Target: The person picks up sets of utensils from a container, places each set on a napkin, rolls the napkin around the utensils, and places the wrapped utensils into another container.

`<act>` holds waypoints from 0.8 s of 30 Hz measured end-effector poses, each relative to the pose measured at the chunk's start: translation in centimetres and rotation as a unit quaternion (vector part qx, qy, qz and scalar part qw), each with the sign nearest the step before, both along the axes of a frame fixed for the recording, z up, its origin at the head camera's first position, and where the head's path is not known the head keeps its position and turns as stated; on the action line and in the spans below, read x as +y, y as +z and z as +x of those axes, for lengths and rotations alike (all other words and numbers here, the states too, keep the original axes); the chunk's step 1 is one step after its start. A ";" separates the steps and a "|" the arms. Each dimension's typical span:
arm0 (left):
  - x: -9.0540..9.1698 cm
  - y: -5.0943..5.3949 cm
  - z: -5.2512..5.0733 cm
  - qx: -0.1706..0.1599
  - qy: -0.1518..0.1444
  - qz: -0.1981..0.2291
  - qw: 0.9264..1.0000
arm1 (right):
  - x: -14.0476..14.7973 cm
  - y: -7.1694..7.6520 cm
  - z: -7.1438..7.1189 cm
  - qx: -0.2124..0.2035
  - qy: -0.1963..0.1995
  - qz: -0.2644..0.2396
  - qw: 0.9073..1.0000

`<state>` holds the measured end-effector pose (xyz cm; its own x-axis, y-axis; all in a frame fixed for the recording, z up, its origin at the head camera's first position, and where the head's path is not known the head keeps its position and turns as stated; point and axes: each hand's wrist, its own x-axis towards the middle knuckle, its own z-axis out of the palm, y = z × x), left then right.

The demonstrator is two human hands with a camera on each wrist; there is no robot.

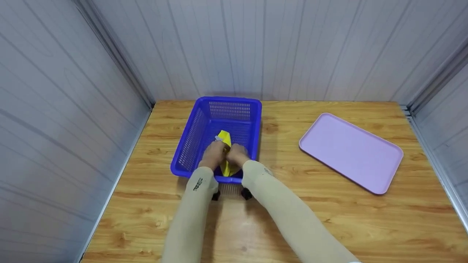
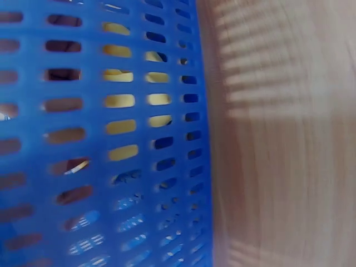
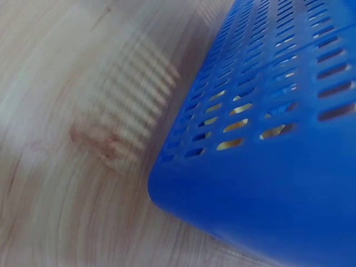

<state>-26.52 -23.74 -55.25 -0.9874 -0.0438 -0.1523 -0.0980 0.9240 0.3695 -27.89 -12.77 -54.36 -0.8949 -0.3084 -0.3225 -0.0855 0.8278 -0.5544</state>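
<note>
A blue-purple plastic basket (image 1: pixel 259 124) with slotted walls stands on the table. Inside it, near its front side, lies a bright yellow, folded thing (image 1: pixel 225 137) whose kind cannot be made out. My left hand (image 1: pixel 213 154) grips its left side with curled fingers; a small whitish piece (image 1: pixel 218 138) shows just beyond them. From the right, my right hand (image 1: pixel 238 154) pinches the yellow thing, knuckles close to the left hand. Fingertips are hidden in the head view. Both wrist views mostly show the basket's outer wall (image 2: pixel 192 161), with yellow visible through the slots.
To the right lies a pink rectangular tray (image 1: pixel 351 153), set at an angle on the wood-grain table (image 1: pixel 285 219). Pale panel walls (image 1: pixel 292 47) enclose the table at the back and sides. The basket's front rim (image 1: pixel 230 179) runs beneath my wrists.
</note>
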 end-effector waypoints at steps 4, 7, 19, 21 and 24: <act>0.0 -0.2 -0.1 0.034 0.020 0.011 0.999 | -0.1 0.0 0.1 0.018 0.000 0.008 1.000; 0.2 -0.2 -0.1 0.035 0.017 0.014 0.999 | -0.1 -0.1 0.2 0.019 -0.013 0.003 1.000; 0.2 -0.7 -0.2 0.021 0.098 0.004 0.995 | -0.3 -0.3 0.1 0.029 0.001 0.038 0.999; 0.1 -0.7 -0.1 0.017 0.114 0.016 0.993 | -0.4 -0.2 0.0 0.015 0.001 0.031 0.999; -0.2 -0.7 0.0 0.016 0.133 0.036 0.990 | -0.4 -0.1 0.0 -0.020 -0.016 0.001 1.000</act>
